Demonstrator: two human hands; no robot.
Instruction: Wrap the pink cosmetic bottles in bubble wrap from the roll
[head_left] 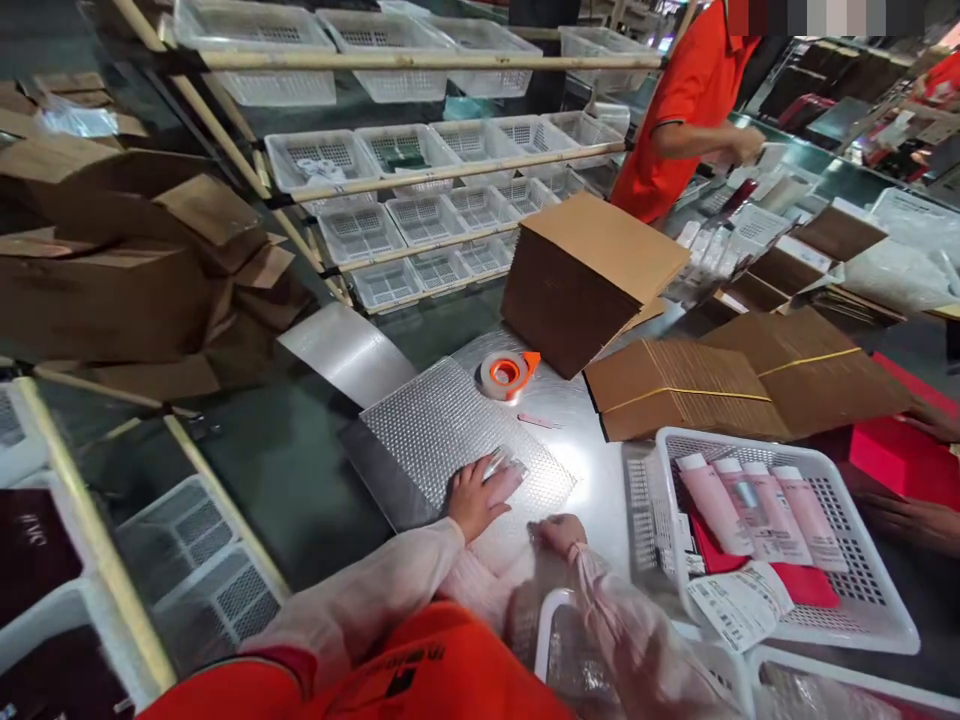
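Note:
A sheet of clear bubble wrap (442, 430) lies on the metal table (600, 470) in front of me. My left hand (474, 495) rests on its near edge, fingers curled over a small pale pink item (506, 478) wrapped in the plastic. My right hand (559, 533) sits just to the right of it, fingers bent down on the edge of the bubble wrap. Both arms wear pale pink sleeve covers.
An orange tape dispenser (508, 374) lies beyond the wrap. Flat cardboard stacks (592, 275) and bundled ones (742, 385) stand right. A white basket (862, 600) holds pink tubes (757, 505) and papers. A person in orange (690, 110) works at the back. Basket racks (420, 170) line the far side.

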